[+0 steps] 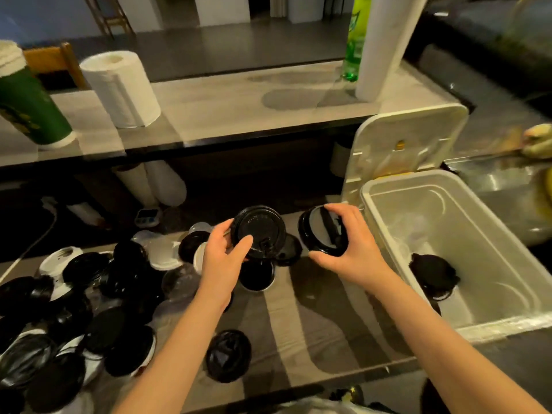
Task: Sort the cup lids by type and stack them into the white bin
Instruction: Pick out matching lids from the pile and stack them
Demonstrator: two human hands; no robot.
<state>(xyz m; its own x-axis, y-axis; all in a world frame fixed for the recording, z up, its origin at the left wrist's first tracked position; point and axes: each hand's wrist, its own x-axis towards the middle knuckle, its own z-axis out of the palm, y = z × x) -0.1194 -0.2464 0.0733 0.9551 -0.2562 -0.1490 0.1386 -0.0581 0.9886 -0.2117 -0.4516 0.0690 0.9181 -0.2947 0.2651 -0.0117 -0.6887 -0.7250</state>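
My left hand point(222, 256) grips a black cup lid point(263, 227) by its rim, top side facing me. Just left of the white bin point(507, 321), my right hand point(348, 245) holds a second black lid point(318, 231), tilted on edge. Inside the bin, near its front left, lies a small stack of black lids point(433, 273), with a white lid edge showing beneath it. A heap of black, white and clear lids point(89, 297) covers the left of the table. A single black lid point(228, 355) lies apart between my forearms.
The bin's white cover point(409, 144) stands open behind it. On the raised counter are a paper towel roll point(122, 88), a green cup stack point(27, 103), a green bottle point(357, 40) and a tall white roll point(385, 46). A metal sink point(507, 186) lies to the right.
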